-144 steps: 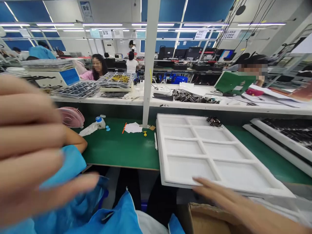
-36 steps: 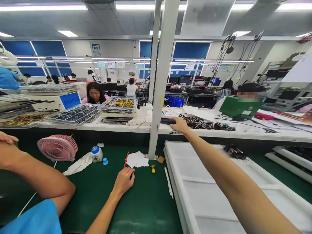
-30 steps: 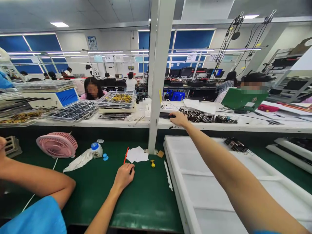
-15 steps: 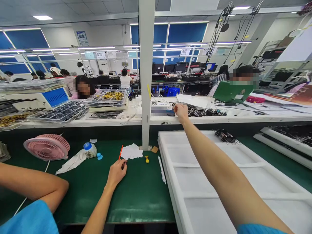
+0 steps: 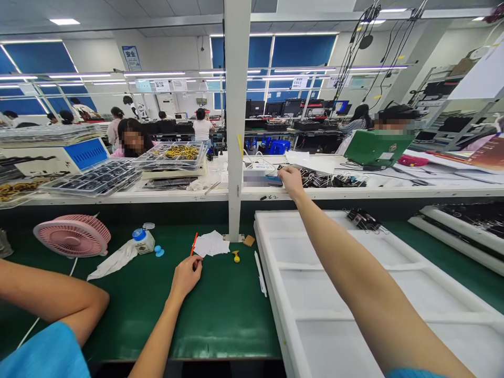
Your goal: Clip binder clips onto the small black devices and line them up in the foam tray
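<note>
My right hand (image 5: pixel 290 179) reaches onto the white shelf, its fingers pinched together at a small blue-edged item (image 5: pixel 273 178); what they grip is hidden. Just to the right of it lies a pile of black binder clips (image 5: pixel 334 180). My left hand (image 5: pixel 187 275) rests on the green bench mat (image 5: pixel 220 320) with curled fingers. A thin orange stick (image 5: pixel 194 243) meets those fingers, its lower end hidden; I cannot tell whether it is gripped. White paper slips (image 5: pixel 212 243) and a yellow push-pin-shaped piece (image 5: pixel 236 256) lie near this hand.
White foam frames (image 5: pixel 350 265) are stacked on the right, with binder clips (image 5: pixel 364 219) on top. At left are a pink fan (image 5: pixel 73 235), a blue-capped bottle (image 5: pixel 143 241) and a co-worker's bent arm (image 5: pixel 79 294). A white post (image 5: pixel 235 121) rises from the bench.
The view has shifted slightly. At my right fingertips, the item's blue part shows lighter and more plainly than before. Both hands stay in about the same places.
</note>
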Demonstrator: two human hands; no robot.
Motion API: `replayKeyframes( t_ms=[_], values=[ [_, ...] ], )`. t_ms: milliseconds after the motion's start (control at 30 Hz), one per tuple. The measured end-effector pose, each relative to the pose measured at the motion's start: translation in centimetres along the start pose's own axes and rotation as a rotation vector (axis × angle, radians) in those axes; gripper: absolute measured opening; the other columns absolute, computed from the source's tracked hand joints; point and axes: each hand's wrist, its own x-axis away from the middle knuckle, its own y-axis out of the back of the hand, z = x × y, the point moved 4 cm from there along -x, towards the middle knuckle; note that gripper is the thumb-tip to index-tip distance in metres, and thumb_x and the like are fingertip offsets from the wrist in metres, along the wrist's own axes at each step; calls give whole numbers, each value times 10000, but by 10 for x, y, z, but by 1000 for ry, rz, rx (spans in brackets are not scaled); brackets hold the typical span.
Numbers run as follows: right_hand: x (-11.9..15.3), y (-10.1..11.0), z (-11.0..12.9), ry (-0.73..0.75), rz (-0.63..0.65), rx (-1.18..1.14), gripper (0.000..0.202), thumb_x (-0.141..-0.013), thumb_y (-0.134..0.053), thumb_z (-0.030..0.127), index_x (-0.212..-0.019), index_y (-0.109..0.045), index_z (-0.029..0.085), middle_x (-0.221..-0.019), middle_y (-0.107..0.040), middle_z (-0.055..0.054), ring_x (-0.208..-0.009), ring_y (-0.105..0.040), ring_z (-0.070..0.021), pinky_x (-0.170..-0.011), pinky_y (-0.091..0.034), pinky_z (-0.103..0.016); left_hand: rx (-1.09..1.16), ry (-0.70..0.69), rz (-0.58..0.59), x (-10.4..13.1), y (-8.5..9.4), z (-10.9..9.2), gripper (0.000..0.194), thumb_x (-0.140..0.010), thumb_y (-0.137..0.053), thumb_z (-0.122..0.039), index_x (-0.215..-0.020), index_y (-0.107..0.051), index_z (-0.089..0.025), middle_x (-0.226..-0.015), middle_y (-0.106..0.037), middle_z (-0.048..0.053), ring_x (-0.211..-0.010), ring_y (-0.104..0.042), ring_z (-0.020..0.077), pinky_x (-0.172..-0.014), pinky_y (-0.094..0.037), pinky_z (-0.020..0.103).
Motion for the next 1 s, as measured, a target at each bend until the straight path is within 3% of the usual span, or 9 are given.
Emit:
replayKeyframes(
  t_ms=[100, 200, 267, 400, 667, 767, 867, 1000],
  values=[
    [4, -15, 3, 114, 115, 285, 351, -632, -661, 259, -965, -731, 174, -950, -685, -61, -872, -552, -229, -865, -461, -364, 18, 11, -1, 0, 0, 1, 237, -913, -494, -304, -972, -715, -240, -802, -676, 9, -728, -635, 188, -691, -434, 293],
    [9, -31, 4, 189, 269, 724, 521, -683, -643, 259, -1191, -749, 216, -1198, -671, -118, -1130, -512, -341, -1023, -400, -477, 28, 18, 5, 0, 0, 1, 239, -913, -496, -308, -977, -718, -244, -795, -674, 8, -724, -633, 188, -680, -429, 291],
    [10, -36, 3, 161, 321, 865, 533, -723, -636, 280, -1244, -744, 248, -1298, -638, -132, -1215, -465, -390, -1056, -370, -520, 28, 15, 9, 0, 0, 1, 236, -913, -497, -304, -973, -716, -243, -780, -666, 5, -718, -628, 186, -679, -426, 291],
    [9, -38, 2, 98, 368, 911, 496, -773, -613, 308, -1250, -747, 298, -1371, -611, -112, -1251, -444, -410, -1067, -365, -544, 29, 9, 4, 0, 0, 1, 225, -913, -498, -296, -968, -710, -243, -762, -654, -2, -713, -622, 183, -689, -426, 290],
    [6, -37, 0, 30, 342, 847, 456, -712, -646, 257, -1147, -783, 281, -1337, -636, -95, -1272, -448, -405, -1085, -370, -558, 39, 4, 10, 0, -2, 5, 215, -922, -503, -284, -969, -709, -243, -765, -653, 1, -714, -620, 182, -685, -419, 291],
    [13, -30, 5, 89, 218, 683, 391, -713, -624, 274, -1069, -780, 239, -1266, -658, -104, -1229, -505, -362, -1063, -407, -503, -4, -1, -3, -3, -2, 5, 212, -929, -499, -259, -982, -703, -233, -774, -656, 7, -718, -622, 180, -690, -415, 290],
    [20, -16, 14, 100, -39, 461, 316, -772, -548, 289, -993, -741, 173, -1098, -699, -116, -1070, -596, -303, -1018, -449, -438, -106, -30, -5, -4, -4, 0, 211, -938, -488, -227, -981, -694, -220, -795, -669, 27, -752, -639, 196, -685, -405, 291],
    [29, -13, 26, -166, -505, 254, 449, -892, -339, 232, -1188, -653, 107, -1145, -663, -175, -1052, -613, -306, -984, -477, -433, -223, -77, -7, -4, -6, -10, 228, -949, -460, -173, -988, -683, -202, -913, -714, 79, -851, -671, 232, -691, -409, 295]
  ],
)
